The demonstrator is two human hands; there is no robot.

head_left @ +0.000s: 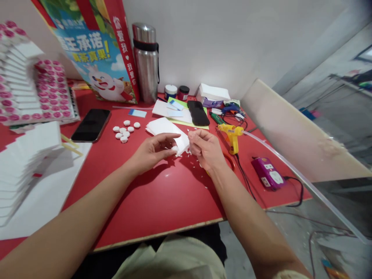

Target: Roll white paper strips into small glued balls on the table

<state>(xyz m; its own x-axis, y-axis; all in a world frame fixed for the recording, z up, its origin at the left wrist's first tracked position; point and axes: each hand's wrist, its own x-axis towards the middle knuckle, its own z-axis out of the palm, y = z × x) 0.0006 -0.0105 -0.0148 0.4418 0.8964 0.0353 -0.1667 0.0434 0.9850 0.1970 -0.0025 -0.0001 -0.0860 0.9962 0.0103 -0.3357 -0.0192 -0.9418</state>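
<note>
My left hand (154, 149) pinches a small white round piece (174, 148) between thumb and fingers, just above the red table (162, 197). My right hand (205, 147) is curled closed right beside it, fingertips pinched together near the same piece; what it holds is hidden. A stack of white foam sheets (167, 130) lies directly behind both hands. Several small white round discs (124, 130) sit in a cluster to the left of the sheets. Tiny white scraps are scattered on the table under my right hand.
A yellow glue gun (232, 135) and purple power strip (267, 173) lie to the right with cords. Two black phones (91, 124) (198, 112), a steel flask (146, 62), small jars and a tissue pack stand behind. Stacked white cards with pink dots fill the left.
</note>
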